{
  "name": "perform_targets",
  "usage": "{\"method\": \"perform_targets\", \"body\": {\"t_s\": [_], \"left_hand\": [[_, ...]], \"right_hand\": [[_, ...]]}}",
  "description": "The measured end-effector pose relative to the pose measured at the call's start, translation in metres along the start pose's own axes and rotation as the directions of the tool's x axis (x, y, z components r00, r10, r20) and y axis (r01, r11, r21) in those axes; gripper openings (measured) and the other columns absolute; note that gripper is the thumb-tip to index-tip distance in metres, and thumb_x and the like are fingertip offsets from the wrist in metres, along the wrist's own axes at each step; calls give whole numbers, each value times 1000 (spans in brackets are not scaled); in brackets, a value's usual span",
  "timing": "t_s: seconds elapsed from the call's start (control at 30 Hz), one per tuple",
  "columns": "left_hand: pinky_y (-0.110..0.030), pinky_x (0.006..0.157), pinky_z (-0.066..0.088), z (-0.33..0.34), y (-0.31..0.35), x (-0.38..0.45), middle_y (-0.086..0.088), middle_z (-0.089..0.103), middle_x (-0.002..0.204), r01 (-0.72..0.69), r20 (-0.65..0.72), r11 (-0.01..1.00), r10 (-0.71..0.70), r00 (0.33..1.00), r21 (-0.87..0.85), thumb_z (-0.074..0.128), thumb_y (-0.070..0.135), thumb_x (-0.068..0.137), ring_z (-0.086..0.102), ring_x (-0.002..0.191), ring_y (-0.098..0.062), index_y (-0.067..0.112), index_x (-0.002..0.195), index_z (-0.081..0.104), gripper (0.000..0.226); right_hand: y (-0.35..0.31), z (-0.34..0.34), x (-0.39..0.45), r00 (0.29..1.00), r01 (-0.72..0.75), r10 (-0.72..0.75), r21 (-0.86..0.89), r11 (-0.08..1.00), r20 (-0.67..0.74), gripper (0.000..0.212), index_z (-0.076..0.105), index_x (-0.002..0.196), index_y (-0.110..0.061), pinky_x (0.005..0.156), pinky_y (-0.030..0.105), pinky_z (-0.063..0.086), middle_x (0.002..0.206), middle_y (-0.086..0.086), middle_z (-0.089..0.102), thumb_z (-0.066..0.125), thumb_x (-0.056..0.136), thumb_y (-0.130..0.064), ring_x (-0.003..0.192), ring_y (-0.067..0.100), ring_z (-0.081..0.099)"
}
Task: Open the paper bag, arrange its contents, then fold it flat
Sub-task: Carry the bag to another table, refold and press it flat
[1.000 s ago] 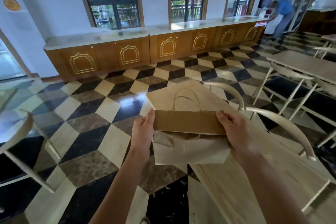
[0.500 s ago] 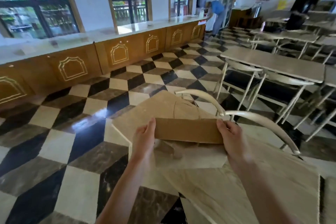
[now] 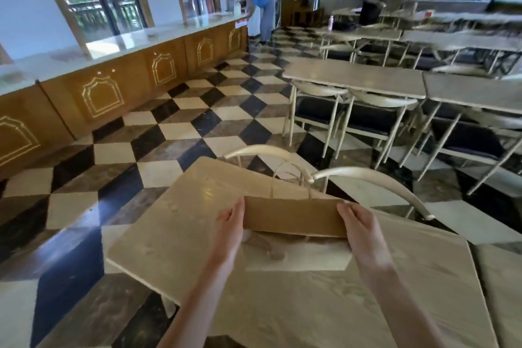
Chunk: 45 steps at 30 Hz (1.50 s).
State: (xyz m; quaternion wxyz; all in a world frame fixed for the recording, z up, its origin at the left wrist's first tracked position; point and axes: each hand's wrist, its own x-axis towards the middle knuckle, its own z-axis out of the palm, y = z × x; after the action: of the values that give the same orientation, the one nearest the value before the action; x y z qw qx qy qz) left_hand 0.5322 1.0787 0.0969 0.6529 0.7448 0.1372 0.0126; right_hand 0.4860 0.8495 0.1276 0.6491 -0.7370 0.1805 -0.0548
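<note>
Paper bag nearly flat, held at both ends near the table's far edge.

The left hand (image 3: pixel 229 230) grips the left end of the paper bag (image 3: pixel 295 220), the right hand (image 3: pixel 360 232) the right end; on the table (image 3: pixel 175 223) no contents are seen, so only final flattening is judged left.

A canteen — rows of tables (image 3: pixel 353 78) and chairs (image 3: pixel 319 106) (checkered floor (image 3: pixel 180 133)), long serving counter (image 3: pixel 118 65).
</note>
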Motion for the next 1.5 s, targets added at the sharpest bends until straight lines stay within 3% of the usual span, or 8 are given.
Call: {"method": "perform_targets", "body": {"t_s": [0.2, 0.37, 0.57, 0.83, 1.07, 1.23, 1.37, 1.5], "left_hand": [[-2, 58, 43, 40, -8, 72, 21, 62, 81, -88, 99, 993, 80, 992, 79, 49, 43, 96, 60, 73, 15, 31, 76, 61, 26], [-17, 64, 44, 64, -32, 124, 13, 62, 67, -109, 85, 979, 95, 992, 174, 47, 61, 88, 61, 65, 11, 30, 62, 59, 42], [-51, 80, 50, 76, -70, 168, -12, 68, 71, -14, 198, 953, -49, 979, 302, 37, 72, 85, 66, 74, -27, 9, 65, 64, 71], [-31, 89, 36, 70, -117, 204, -10, 67, 120, 47, 324, 856, -245, 914, 514, 42, 55, 93, 57, 117, -29, 13, 109, 68, 52], [-25, 65, 37, 60, -140, 224, 13, 58, 50, -60, 426, 847, -202, 882, 528, 44, 46, 91, 53, 54, 3, 25, 55, 55, 43], [-11, 64, 33, 54, -153, 235, 5, 67, 76, -116, 465, 839, -175, 868, 532, 47, 41, 96, 56, 75, -6, 20, 83, 75, 38], [-31, 65, 42, 57, -159, 246, 6, 52, 56, -181, 539, 833, -159, 827, 523, 29, 69, 87, 48, 57, -12, 19, 59, 51, 61], [-46, 65, 45, 62, -155, 249, -1, 41, 42, -179, 533, 829, -161, 831, 530, 38, 53, 86, 49, 50, -23, 22, 49, 38, 48]], "right_hand": [[19, 0, 61, 999, -9, 6, -65, 998, -46, 40, 52, 82, 7, 62, 36, 33, 70, 8, 45, 45, 101, -27, 66, 20, 43], [39, 4, 104, 993, -108, 98, -167, 980, -64, 38, 52, 85, 3, 62, 37, 31, 68, 6, 45, 45, 100, -31, 64, 19, 42], [80, 11, 132, 973, -232, 227, -213, 949, -50, 37, 49, 84, 3, 64, 37, 33, 70, 8, 45, 48, 100, -31, 65, 20, 43], [133, 44, 138, 928, -372, 348, -323, 870, -132, 27, 51, 78, -15, 59, 28, 37, 69, -3, 55, 46, 100, -30, 64, 12, 51], [162, 83, 138, 860, -507, 440, -328, 797, -259, 32, 40, 68, -23, 64, 33, 36, 66, -4, 53, 49, 98, -28, 67, 21, 51], [174, 99, 139, 835, -543, 458, -329, 772, -305, 34, 38, 67, -24, 64, 32, 35, 68, 0, 54, 50, 98, -25, 70, 25, 51], [177, 104, 144, 824, -556, 451, -334, 761, -344, 27, 41, 73, -24, 63, 30, 30, 77, 4, 57, 51, 98, -24, 75, 27, 53], [178, 105, 145, 807, -564, 436, -305, 767, -398, 19, 44, 81, -20, 63, 33, 35, 69, 2, 56, 53, 97, -25, 82, 36, 62]]}}
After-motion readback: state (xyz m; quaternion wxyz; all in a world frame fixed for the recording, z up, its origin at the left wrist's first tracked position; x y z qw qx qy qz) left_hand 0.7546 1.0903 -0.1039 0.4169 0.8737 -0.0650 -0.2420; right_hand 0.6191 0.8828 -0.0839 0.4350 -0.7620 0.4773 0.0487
